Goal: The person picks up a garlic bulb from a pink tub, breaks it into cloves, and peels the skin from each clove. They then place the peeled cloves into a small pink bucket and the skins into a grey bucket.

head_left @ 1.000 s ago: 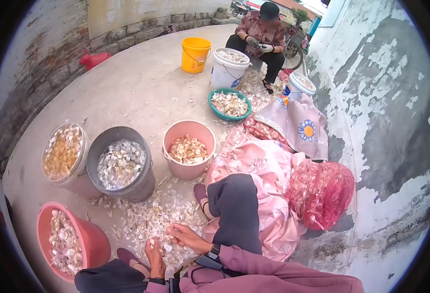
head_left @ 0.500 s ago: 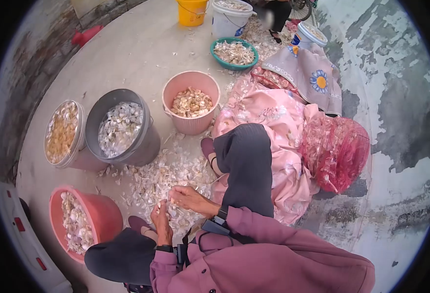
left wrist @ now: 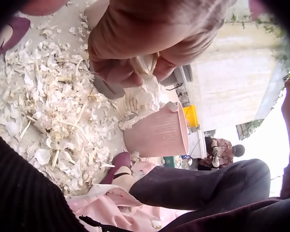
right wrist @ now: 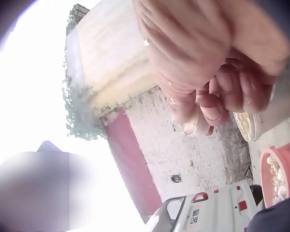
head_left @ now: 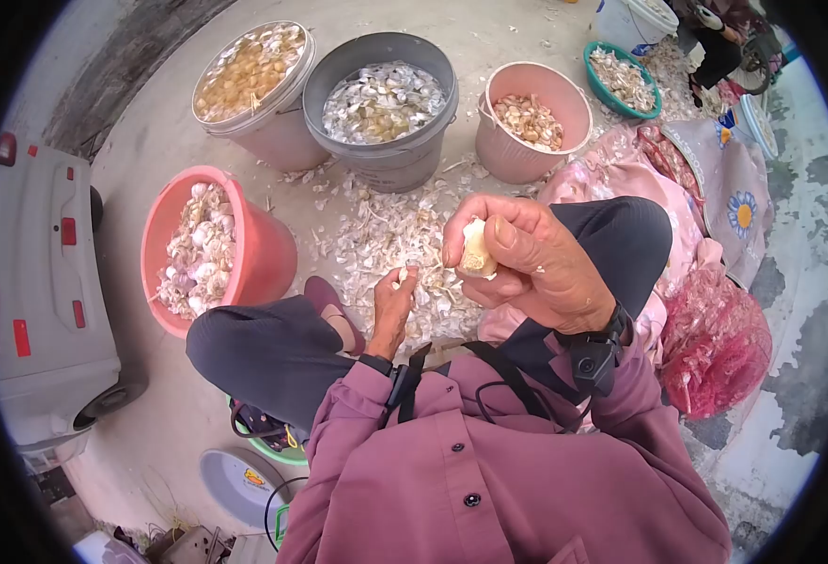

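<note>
Left of the peel heap, see red tub with garlic bulbs; over the heap's lower edge, left hand with fingers clamped on white papery piece; over its right side, right hand with fingers clamped on pale garlic clove. Could slip down among peels, if pinched too loosely.

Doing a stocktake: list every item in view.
Garlic pieces: 2, pale, both hands
Garlic bulbs: many, whitish, tub
Garlic skins: many, white, ground
Tub: 1, salmon, left
Buckets: 4, three white, one grey, ahead
Pails: 2, pink, yellow, ahead
Basins: 2, teal far, grey near
Mesh bag: 1, red, right
Cloths: 2, pink, grey, right
Vehicle: 1, pale, left
Person: 1, reddish top, background
Shirt: 1, purple, bottom
Legs: 2, dark, centre
Left hand: 1, bare, centre
Right hand: 1, bare, centre
</note>
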The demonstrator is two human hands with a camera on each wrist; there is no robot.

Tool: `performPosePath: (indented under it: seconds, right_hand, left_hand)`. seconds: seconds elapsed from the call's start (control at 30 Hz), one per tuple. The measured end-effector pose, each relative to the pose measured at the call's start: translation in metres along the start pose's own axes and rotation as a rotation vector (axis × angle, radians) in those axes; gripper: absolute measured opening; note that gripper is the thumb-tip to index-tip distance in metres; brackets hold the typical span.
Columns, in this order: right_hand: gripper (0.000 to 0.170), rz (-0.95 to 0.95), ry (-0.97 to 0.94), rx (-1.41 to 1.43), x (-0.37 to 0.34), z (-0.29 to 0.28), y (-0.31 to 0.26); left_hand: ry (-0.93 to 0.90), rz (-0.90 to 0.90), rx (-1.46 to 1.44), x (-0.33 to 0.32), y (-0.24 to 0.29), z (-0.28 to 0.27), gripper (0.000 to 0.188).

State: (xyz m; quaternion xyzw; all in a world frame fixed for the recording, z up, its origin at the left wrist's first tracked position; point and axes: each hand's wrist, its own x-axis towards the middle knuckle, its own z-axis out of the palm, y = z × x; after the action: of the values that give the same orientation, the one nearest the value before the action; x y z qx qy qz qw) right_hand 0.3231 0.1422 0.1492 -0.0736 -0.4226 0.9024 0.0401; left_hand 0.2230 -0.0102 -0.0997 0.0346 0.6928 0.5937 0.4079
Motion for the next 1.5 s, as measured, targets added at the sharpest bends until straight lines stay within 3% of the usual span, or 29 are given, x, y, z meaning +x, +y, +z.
performPosePath:
  seconds: [0.13,0.17,0.2,0.23,0.27,0.3,0.37,0.47,0.53,0.7,0.8,1.07,1.1,1.17,1.23,1.27,1.33,1.43,1.5]
  right_hand:
    - [0.052,0.038,-0.048,-0.093,-0.008,0.036,-0.02]
    - [0.049,0.079,-0.192,-0.143,-0.014,0.044,-0.035]
    - [0.044,0.029,-0.34,0.034,-0.018,0.052,-0.029]
    - [0.029,-0.076,-0.58,-0.032,-0.019,0.06,-0.032]
    - [0.029,-0.006,-0.743,-0.234,-0.02,0.061,-0.046]
    - [0.029,-0.003,-0.754,-0.24,-0.021,0.066,-0.043]
    - [0.029,-0.215,-0.686,-0.097,-0.034,0.081,-0.026]
    - [0.029,-0.29,-0.652,-0.084,-0.033,0.084,-0.015]
    - [0.029,-0.288,-0.621,-0.047,-0.04,0.086,-0.012]
    - [0.028,-0.368,-0.571,-0.073,-0.034,0.088,-0.017]
    - [0.026,-0.278,-0.715,-0.077,-0.021,0.087,-0.028]
    - [0.024,-0.073,-0.516,-0.015,-0.045,0.083,-0.026]
    - [0.024,-0.085,-0.526,-0.028,-0.04,0.077,-0.026]
    - [0.033,-0.295,-0.528,-0.157,-0.023,0.059,-0.023]
    - [0.029,-0.376,-0.013,-0.351,0.003,0.053,-0.023]
    - [0.029,-0.228,0.179,-0.573,0.013,0.029,-0.019]
    - [0.025,-0.157,0.301,-0.793,0.032,-0.019,0.022]
    - [0.023,-0.061,0.348,-0.68,0.034,-0.065,0.089]
    - [0.022,-0.023,0.437,-0.836,0.028,-0.084,0.127]
  left_hand:
    - [-0.002,-0.007,-0.009,0.01,-0.01,-0.001,0.028]
    - [-0.024,-0.048,0.042,0.012,-0.015,-0.002,0.028]
    - [0.159,-0.023,0.089,-0.004,0.001,0.01,0.028]
    - [0.001,-0.038,0.047,0.002,0.002,0.001,0.029]
    - [-0.008,-0.05,0.055,0.004,0.0,0.001,0.029]
    - [-0.014,-0.072,0.066,0.005,-0.002,-0.001,0.031]
    - [-0.022,-0.069,0.052,0.005,-0.003,0.001,0.031]
    - [-0.02,-0.046,0.082,0.009,-0.004,-0.006,0.031]
    - [0.062,0.029,0.134,0.013,-0.018,0.003,0.035]
    - [-0.014,-0.056,0.087,0.008,-0.003,0.002,0.036]
    - [0.021,-0.01,0.147,0.006,-0.002,0.003,0.035]
    - [-0.057,-0.037,0.079,0.002,0.0,0.002,0.033]
    - [-0.061,-0.045,0.091,0.007,0.001,0.001,0.032]
    - [-0.052,-0.033,0.061,0.004,-0.001,0.001,0.028]
    - [-0.267,0.017,-0.465,0.002,-0.019,-0.002,0.018]
    - [-0.186,-0.026,-0.165,-0.009,0.022,0.002,0.009]
    - [-0.263,0.049,-0.25,-0.009,0.02,0.002,0.01]
    - [-0.329,0.083,-0.296,-0.014,0.027,0.0,0.017]
    - [-0.316,0.107,-0.309,-0.012,0.033,-0.001,0.019]
